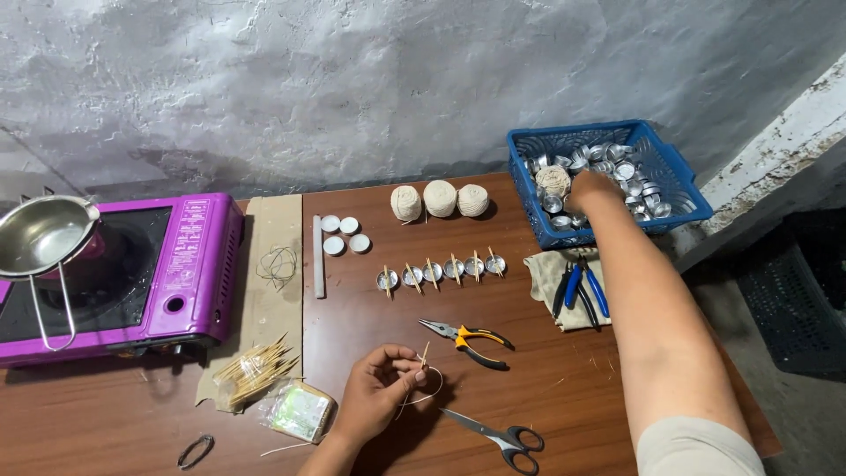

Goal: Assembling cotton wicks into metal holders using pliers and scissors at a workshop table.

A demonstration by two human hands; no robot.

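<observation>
Left hand (377,388): low on the worktop (546,370), grip pinched together on a short stick with a wick (424,377) curling from it. Right hand (592,189): reaching into the blue basket (679,172) of metal cups (627,169); whether its grip holds one, I cannot tell. Nearby: pliers (467,338), scissors (498,432), a row of cups with sticks (441,270), three string balls (439,199), purple stove (150,273).

Soft, even daylight lit the scene, fairly bright. Shadows fell short and faint beneath the hands onto the counter (546,370). The steel bowl (40,234) carried mild glare. Focus was sharp centrally; the edges bowed slightly, and the far-right corner lay dim.
</observation>
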